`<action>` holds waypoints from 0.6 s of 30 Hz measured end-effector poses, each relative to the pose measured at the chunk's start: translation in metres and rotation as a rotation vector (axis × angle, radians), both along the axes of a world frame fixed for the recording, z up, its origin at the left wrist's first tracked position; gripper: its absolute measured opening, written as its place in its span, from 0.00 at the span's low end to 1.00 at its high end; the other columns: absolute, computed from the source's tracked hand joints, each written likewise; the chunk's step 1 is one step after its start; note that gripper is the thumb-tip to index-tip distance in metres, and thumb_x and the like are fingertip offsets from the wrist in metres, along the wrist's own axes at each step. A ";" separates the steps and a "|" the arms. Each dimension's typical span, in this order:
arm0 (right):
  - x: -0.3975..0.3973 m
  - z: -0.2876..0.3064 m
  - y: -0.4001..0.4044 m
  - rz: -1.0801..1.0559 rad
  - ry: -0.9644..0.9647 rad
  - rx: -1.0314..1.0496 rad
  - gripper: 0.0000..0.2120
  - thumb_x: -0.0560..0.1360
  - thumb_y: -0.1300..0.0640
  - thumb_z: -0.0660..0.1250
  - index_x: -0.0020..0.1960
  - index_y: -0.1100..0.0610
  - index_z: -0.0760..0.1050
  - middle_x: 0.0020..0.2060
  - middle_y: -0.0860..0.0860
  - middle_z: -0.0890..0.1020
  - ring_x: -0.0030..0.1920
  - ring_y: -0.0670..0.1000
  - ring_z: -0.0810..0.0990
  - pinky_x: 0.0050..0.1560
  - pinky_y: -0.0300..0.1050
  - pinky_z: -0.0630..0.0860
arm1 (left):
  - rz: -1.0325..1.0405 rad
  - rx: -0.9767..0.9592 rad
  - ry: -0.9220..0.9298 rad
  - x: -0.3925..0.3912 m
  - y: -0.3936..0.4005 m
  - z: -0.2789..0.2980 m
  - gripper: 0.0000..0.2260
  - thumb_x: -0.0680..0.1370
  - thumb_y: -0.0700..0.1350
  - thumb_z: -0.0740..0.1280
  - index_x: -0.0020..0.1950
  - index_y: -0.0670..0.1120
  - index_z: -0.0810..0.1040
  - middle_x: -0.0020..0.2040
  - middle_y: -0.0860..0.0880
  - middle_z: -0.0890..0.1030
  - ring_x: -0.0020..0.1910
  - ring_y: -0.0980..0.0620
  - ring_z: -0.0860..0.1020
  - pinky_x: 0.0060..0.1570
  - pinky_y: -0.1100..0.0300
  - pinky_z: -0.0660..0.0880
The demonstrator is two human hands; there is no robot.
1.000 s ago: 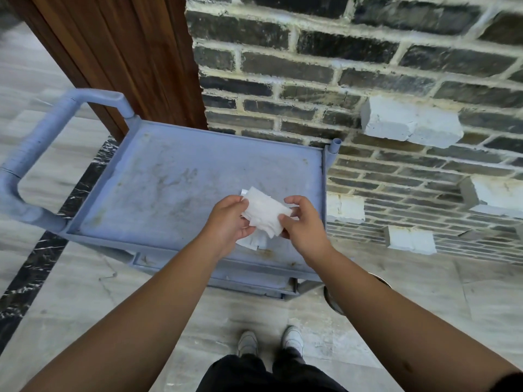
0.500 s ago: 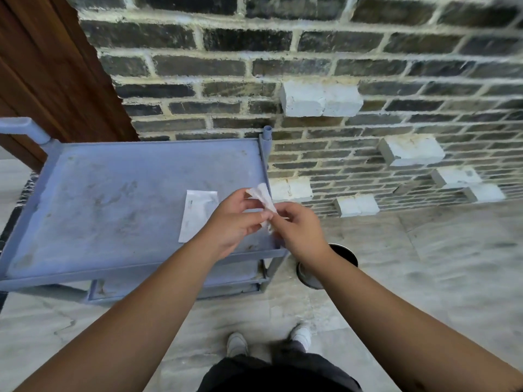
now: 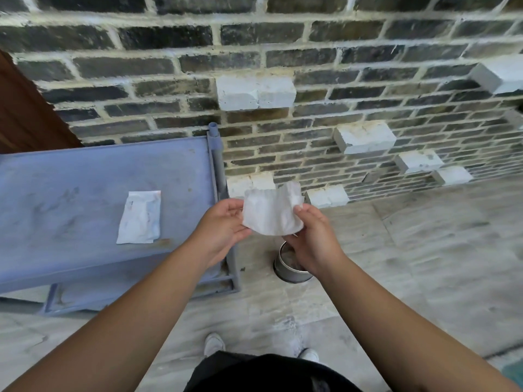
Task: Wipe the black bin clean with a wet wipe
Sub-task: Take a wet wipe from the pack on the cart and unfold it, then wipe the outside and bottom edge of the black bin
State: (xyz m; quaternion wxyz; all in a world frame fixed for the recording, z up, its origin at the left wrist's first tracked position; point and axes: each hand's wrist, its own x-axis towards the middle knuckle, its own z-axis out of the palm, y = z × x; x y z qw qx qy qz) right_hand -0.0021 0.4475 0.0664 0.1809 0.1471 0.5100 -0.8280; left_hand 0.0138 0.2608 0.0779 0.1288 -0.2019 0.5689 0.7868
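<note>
In the middle of the scene, a thin white wet wipe [image 3: 271,213] is held spread open between both hands, above the pale stone floor [image 3: 424,250] and just right of the cart's near right corner. The left edge of the wipe is pinched by the fingers of the left hand [image 3: 226,224], and the right edge is gripped by the thumb and fingers of the right hand [image 3: 314,239]; the fingertips behind the sheet are hidden by it. Below the right hand, a small round container with a silvery rim and dark inside [image 3: 288,264] is seen standing on the floor, near the cart's leg; most of it is covered by the right hand and wrist, so whether it is the black bin cannot be told. On the left, the scuffed blue-grey cart with a flat top tray [image 3: 70,179] is cut off by the picture's left edge. A torn white packet [image 3: 140,217] lies flat on the tray, near its near edge. At the far side, a dark brick wall with protruding white bricks [image 3: 311,66] fills the view. At the near edge, white shoes [image 3: 214,344] are partly hidden by dark clothing.
</note>
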 end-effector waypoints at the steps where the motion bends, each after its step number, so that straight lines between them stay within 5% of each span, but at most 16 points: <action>1: -0.002 0.000 0.015 -0.014 -0.029 -0.057 0.08 0.81 0.61 0.61 0.44 0.57 0.75 0.44 0.54 0.84 0.47 0.53 0.82 0.48 0.49 0.79 | 0.018 0.064 -0.012 0.001 0.013 -0.001 0.12 0.80 0.31 0.58 0.59 0.41 0.76 0.56 0.42 0.81 0.49 0.49 0.83 0.49 0.56 0.79; 5: -0.008 -0.008 0.080 -0.042 -0.126 -0.232 0.15 0.80 0.63 0.55 0.65 0.65 0.71 0.63 0.65 0.77 0.61 0.63 0.77 0.67 0.61 0.69 | 0.055 0.302 -0.101 0.005 0.075 -0.010 0.14 0.79 0.29 0.56 0.60 0.39 0.76 0.53 0.42 0.84 0.50 0.47 0.84 0.47 0.56 0.80; 9: -0.010 -0.022 0.127 -0.044 -0.214 -0.248 0.15 0.77 0.62 0.55 0.59 0.61 0.74 0.56 0.62 0.78 0.54 0.61 0.76 0.53 0.56 0.71 | -0.003 0.471 -0.185 0.013 0.120 -0.024 0.13 0.74 0.38 0.63 0.57 0.41 0.79 0.49 0.44 0.85 0.45 0.48 0.83 0.40 0.57 0.79; 14: -0.003 -0.037 0.178 0.140 -0.156 -0.065 0.16 0.80 0.52 0.61 0.61 0.61 0.76 0.55 0.60 0.82 0.53 0.58 0.82 0.55 0.57 0.76 | 0.003 0.107 -0.288 0.028 0.183 -0.041 0.08 0.77 0.45 0.69 0.56 0.50 0.79 0.47 0.49 0.83 0.36 0.55 0.78 0.33 0.64 0.69; 18: 0.008 -0.047 0.200 0.118 -0.072 0.261 0.02 0.78 0.60 0.68 0.46 0.58 0.76 0.43 0.55 0.83 0.43 0.56 0.83 0.38 0.47 0.79 | 0.075 0.042 -0.263 0.039 0.209 -0.046 0.07 0.79 0.42 0.66 0.56 0.49 0.78 0.46 0.50 0.82 0.38 0.54 0.77 0.30 0.66 0.71</action>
